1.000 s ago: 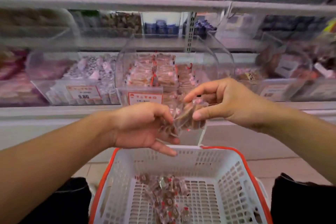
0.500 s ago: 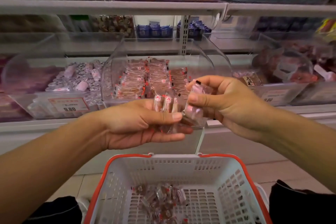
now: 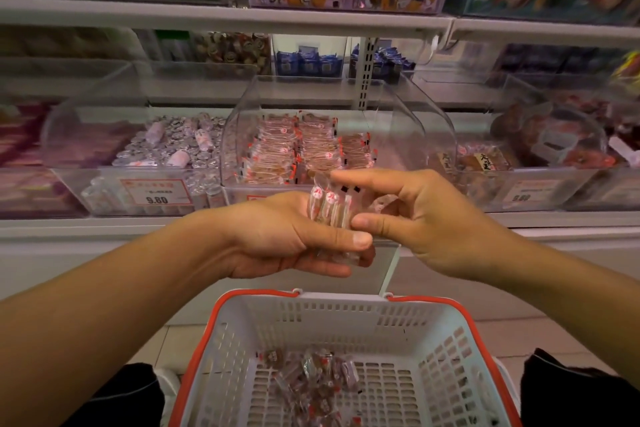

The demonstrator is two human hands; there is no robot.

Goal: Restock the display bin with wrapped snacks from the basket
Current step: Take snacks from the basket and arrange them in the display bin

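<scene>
My left hand grips a small stack of clear-wrapped snacks with red marks, its thumb laid across their lower ends. My right hand meets it from the right. Its index finger lies over the top of the stack and its thumb presses the lower side, pinching the snacks. Both hands hover just in front of the clear display bin, which holds rows of the same snacks. Below the hands stands the white basket with a red rim, with several loose snacks on its bottom.
Neighbouring clear bins hold silver-wrapped sweets on the left and brown packets on the right. A shelf edge with price tags runs above. Dark trouser legs flank the basket.
Both hands have risen from just over the basket toward the bin. The snack pinched in my right hand has been brought against the stack in my left hand.
</scene>
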